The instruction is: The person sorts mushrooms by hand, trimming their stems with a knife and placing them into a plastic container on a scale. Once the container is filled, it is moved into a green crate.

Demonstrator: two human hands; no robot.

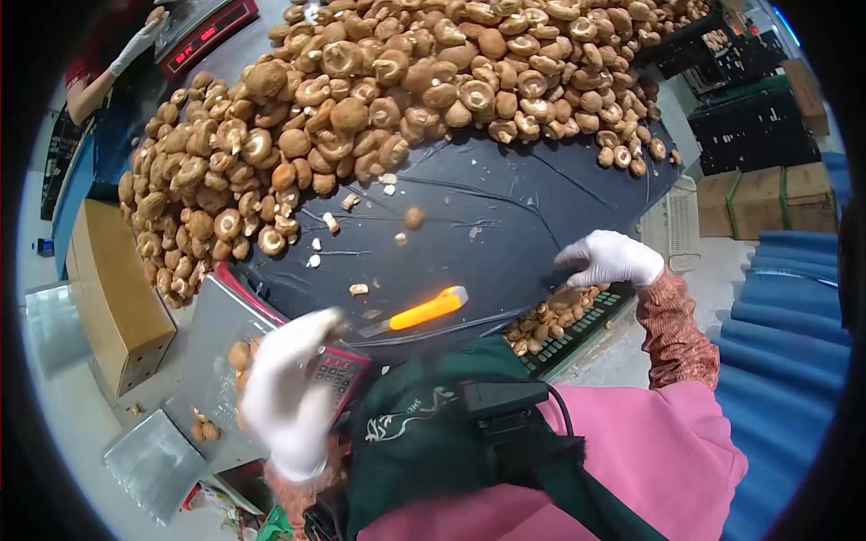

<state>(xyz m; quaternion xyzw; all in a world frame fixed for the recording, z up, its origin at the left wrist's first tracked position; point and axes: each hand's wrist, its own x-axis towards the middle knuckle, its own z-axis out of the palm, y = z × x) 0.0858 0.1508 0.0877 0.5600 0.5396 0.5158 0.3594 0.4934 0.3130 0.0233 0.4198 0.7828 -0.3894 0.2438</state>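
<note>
My left hand (293, 388), in a white glove and blurred, is over the left side of a scale with a pink keypad (339, 371). Its thumb and fingers are apart, with nothing visible between them. My right hand (613, 260), also gloved in white, hovers at the table's right edge above a green crate (577, 341) of small mushrooms (546, 325). Its fingers stretch leftward and seem to hold nothing. Between the hands, a yellow-orange utility knife (428, 309) lies on the black table cover (487, 239). A single blurred brown mushroom (413, 217) shows farther back.
A large heap of shiitake mushrooms (361, 99) covers the table's back and left. Stem scraps (359, 289) lie nearer. Another person's gloved hand (140, 43) is beside a red scale (207, 36). Cardboard boxes (117, 298) stand left, more cartons (767, 200) at right.
</note>
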